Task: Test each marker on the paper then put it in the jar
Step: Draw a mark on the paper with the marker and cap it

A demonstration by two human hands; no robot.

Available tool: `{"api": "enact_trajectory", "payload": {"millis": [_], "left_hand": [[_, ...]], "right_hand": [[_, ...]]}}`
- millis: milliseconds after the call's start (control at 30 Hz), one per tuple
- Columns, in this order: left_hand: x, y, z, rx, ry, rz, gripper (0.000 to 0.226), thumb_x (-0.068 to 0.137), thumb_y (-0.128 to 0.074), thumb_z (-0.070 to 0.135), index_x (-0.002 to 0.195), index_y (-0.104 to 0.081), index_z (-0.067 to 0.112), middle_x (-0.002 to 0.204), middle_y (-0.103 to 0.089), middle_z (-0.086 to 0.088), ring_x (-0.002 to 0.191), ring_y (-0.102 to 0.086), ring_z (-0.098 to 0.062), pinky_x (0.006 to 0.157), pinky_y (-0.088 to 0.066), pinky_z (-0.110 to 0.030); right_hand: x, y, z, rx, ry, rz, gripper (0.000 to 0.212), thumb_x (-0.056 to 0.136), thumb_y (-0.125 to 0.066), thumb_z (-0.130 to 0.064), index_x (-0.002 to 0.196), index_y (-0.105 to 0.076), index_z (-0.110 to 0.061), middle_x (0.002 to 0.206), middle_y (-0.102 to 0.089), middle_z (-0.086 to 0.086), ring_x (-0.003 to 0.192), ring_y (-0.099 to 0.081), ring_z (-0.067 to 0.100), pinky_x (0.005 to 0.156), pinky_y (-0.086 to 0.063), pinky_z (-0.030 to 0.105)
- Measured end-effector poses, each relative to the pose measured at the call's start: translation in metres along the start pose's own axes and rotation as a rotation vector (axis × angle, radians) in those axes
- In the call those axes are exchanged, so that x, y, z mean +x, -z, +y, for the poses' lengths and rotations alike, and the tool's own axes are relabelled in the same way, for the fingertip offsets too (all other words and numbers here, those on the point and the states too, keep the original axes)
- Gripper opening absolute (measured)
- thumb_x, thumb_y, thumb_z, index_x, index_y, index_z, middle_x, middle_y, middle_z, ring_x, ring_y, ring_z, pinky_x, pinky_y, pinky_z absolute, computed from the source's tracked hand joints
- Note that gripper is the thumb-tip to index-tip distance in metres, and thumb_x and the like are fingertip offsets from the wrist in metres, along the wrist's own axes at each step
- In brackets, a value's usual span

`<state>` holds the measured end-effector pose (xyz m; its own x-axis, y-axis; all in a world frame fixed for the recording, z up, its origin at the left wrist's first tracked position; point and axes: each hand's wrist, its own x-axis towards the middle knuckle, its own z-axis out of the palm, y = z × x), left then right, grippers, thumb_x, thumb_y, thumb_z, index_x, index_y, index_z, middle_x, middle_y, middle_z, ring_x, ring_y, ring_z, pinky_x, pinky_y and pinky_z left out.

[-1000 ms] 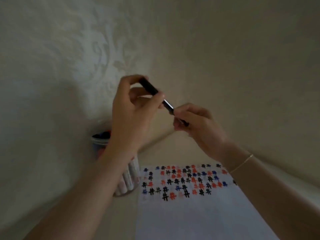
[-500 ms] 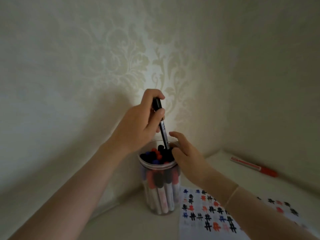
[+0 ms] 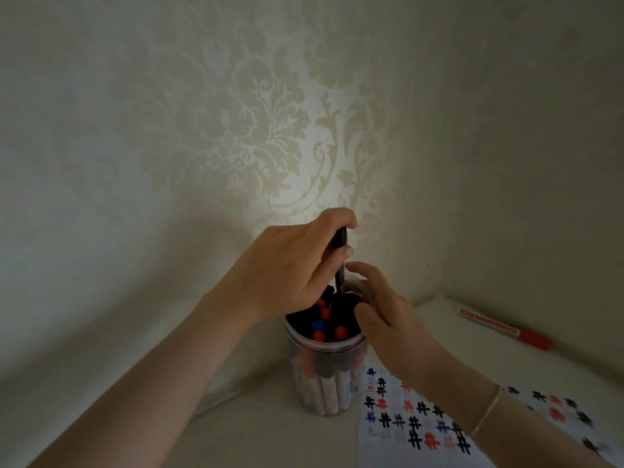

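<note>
A clear plastic jar (image 3: 324, 376) stands on the table, packed with several markers that show black, red and blue caps. My left hand (image 3: 290, 268) pinches a black-capped marker (image 3: 339, 258) upright by its top, its lower end down among the caps in the jar's mouth. My right hand (image 3: 385, 319) rests on the jar's right rim with the fingers curved round it. The white paper (image 3: 422, 423), covered with black, red and blue hash marks, lies to the right of the jar, partly under my right forearm.
A red marker (image 3: 506, 329) lies on the table at the far right, near the wall. Patterned wallpaper (image 3: 236, 130) rises close behind the jar, and the table meets a corner there.
A second ago both hands held the marker in the air above the paper. Since then my left hand has brought it to the jar and pushed it lower in, and my right hand has closed on the rim.
</note>
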<state>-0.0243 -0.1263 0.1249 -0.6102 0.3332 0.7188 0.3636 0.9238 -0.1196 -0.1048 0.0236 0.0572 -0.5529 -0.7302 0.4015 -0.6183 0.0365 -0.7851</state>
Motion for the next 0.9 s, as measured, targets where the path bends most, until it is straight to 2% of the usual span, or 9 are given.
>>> {"api": "enact_trajectory", "payload": {"millis": [167, 300, 367, 433, 500, 567, 633, 800, 900], "left_hand": [[0.006, 0.007, 0.003, 0.074, 0.011, -0.080, 0.019, 0.096, -0.033, 0.037, 0.112, -0.034, 0.026, 0.077, -0.064, 0.007, 0.060, -0.060, -0.012, 0.054, -0.051, -0.035], [0.006, 0.007, 0.001, 0.061, 0.014, 0.004, 0.018, 0.097, -0.033, 0.032, 0.113, -0.035, 0.024, 0.073, -0.061, 0.005, 0.055, -0.056, -0.012, 0.051, -0.049, -0.037], [0.004, 0.005, 0.000, 0.009, 0.016, 0.082, 0.017, 0.098, -0.035, 0.025, 0.114, -0.036, 0.021, 0.071, -0.060, 0.000, 0.054, -0.056, -0.015, 0.049, -0.048, -0.038], [0.001, 0.005, 0.000, -0.038, 0.015, 0.158, 0.017, 0.097, -0.037, 0.021, 0.114, -0.038, 0.018, 0.070, -0.060, -0.002, 0.055, -0.058, -0.017, 0.049, -0.047, -0.039], [0.001, 0.005, 0.000, -0.048, 0.011, 0.183, 0.017, 0.097, -0.037, 0.020, 0.114, -0.039, 0.018, 0.070, -0.061, -0.003, 0.055, -0.059, -0.018, 0.048, -0.048, -0.040], [0.001, 0.003, 0.001, -0.026, -0.021, 0.184, 0.017, 0.097, -0.037, 0.019, 0.113, -0.039, 0.017, 0.069, -0.061, -0.003, 0.053, -0.058, -0.018, 0.046, -0.047, -0.039], [0.000, 0.000, 0.001, -0.002, -0.062, 0.207, 0.017, 0.096, -0.039, 0.016, 0.113, -0.041, 0.015, 0.067, -0.060, -0.003, 0.050, -0.056, -0.017, 0.044, -0.045, -0.037], [-0.003, -0.005, 0.000, -0.064, -0.056, 0.364, 0.017, 0.098, -0.037, 0.018, 0.112, -0.043, 0.012, 0.063, -0.060, -0.005, 0.049, -0.057, -0.020, 0.044, -0.045, -0.037], [-0.006, -0.007, 0.000, -0.099, -0.055, 0.344, 0.019, 0.100, -0.033, 0.021, 0.113, -0.043, 0.012, 0.066, -0.061, -0.005, 0.050, -0.058, -0.020, 0.045, -0.046, -0.037]], "right_hand": [[0.002, 0.008, 0.004, 0.063, -0.026, 0.033, 0.040, 0.083, -0.037, -0.020, 0.119, -0.037, -0.038, 0.106, -0.065, 0.009, 0.092, -0.062, 0.033, 0.084, -0.050, 0.054], [0.002, 0.014, 0.000, 0.087, 0.015, -0.042, 0.036, 0.081, -0.039, -0.006, 0.104, -0.035, -0.033, 0.099, -0.061, 0.024, 0.077, -0.055, 0.043, 0.068, -0.049, 0.053], [0.002, 0.017, -0.001, 0.001, 0.060, -0.054, 0.036, 0.085, -0.039, 0.003, 0.098, -0.033, -0.030, 0.082, -0.056, 0.023, 0.059, -0.042, 0.026, 0.055, -0.042, 0.039], [0.002, 0.018, -0.003, -0.094, 0.099, -0.075, 0.034, 0.086, -0.040, 0.005, 0.095, -0.038, -0.028, 0.066, -0.049, 0.005, 0.053, -0.037, 0.007, 0.052, -0.036, 0.025], [0.001, 0.016, -0.007, -0.193, 0.128, -0.097, 0.028, 0.084, -0.041, -0.004, 0.099, -0.052, -0.024, 0.071, -0.054, -0.005, 0.059, -0.046, 0.005, 0.056, -0.042, 0.021], [0.002, 0.015, -0.010, -0.319, 0.165, -0.105, 0.043, 0.077, -0.038, -0.015, 0.110, -0.063, -0.021, 0.098, -0.063, -0.006, 0.083, -0.056, 0.005, 0.073, -0.049, 0.022], [0.006, 0.017, -0.011, -0.387, 0.199, -0.125, 0.051, 0.073, -0.036, -0.018, 0.114, -0.066, -0.020, 0.109, -0.060, -0.006, 0.093, -0.057, 0.008, 0.080, -0.049, 0.025], [0.009, 0.017, -0.016, -0.511, 0.278, -0.174, 0.027, 0.072, -0.037, -0.020, 0.087, -0.058, -0.019, 0.091, -0.053, -0.004, 0.074, -0.053, 0.017, 0.066, -0.049, 0.038], [0.009, 0.017, -0.015, -0.415, 0.274, -0.179, 0.022, 0.072, -0.040, -0.014, 0.081, -0.061, -0.013, 0.090, -0.055, -0.001, 0.073, -0.053, 0.018, 0.065, -0.047, 0.039]]}}
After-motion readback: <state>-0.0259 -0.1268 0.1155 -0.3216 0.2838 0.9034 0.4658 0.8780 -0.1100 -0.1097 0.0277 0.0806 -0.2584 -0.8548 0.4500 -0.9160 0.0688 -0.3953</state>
